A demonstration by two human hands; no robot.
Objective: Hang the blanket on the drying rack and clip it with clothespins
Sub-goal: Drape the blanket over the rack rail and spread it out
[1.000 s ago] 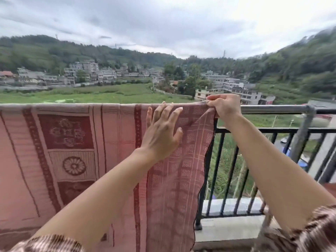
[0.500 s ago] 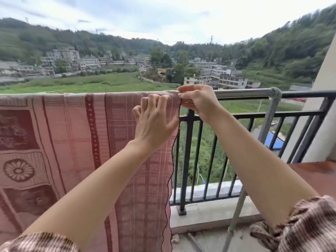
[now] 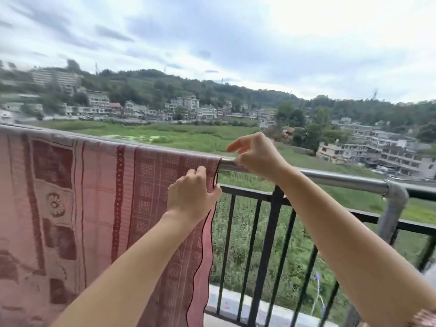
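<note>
Left of centre, pink blanket point(image 3: 94, 197) draped over the rail point(image 3: 330, 177), my left hand point(image 3: 191, 195) pinching its right edge, my right hand point(image 3: 258, 156) curled atop bare rail alongside, forefinger out, grip unclear.

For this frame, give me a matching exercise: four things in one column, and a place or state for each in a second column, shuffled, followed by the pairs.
Things:
1. blanket
2. left hand
3. right hand
4. black railing

Place or state:
A. stands beyond and below the metal bar
B. draped over the metal bar, hanging down
C. holds the blanket's right edge, fingers curled on it
D. at the bare metal bar, just right of the blanket's top corner

Pairs: 1-B, 2-C, 3-D, 4-A
</note>
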